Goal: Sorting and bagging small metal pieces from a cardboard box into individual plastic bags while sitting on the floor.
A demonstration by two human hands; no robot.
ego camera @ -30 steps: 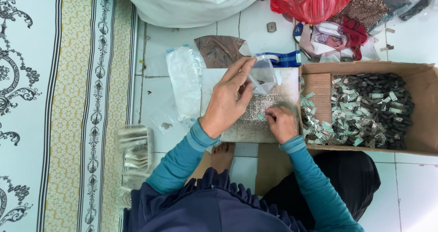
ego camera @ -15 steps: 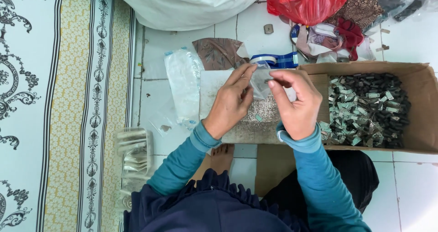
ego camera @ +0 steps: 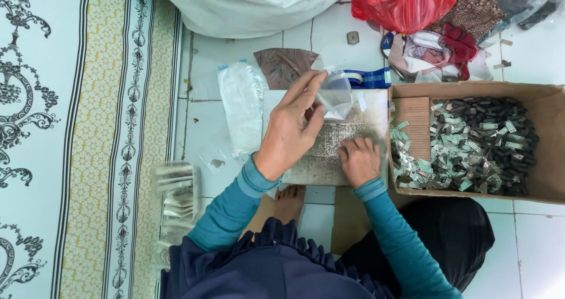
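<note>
Starting leftmost: stack of filled clear packets (ego camera: 176, 196) on the tiled floor (ego camera: 529, 240); flat pile of empty clear bags (ego camera: 240, 108). My left hand (ego camera: 288, 134) pinches a small clear bag (ego camera: 335, 93) above the grey tray (ego camera: 371, 113) of tiny grains. My right hand (ego camera: 359, 160), fingers curled, presses into those grains. Rightmost: cardboard box (ego camera: 547, 108) of small packets.

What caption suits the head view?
Left hand holds a small clear bag; right hand gathers tiny pieces beside a cardboard box.
</note>
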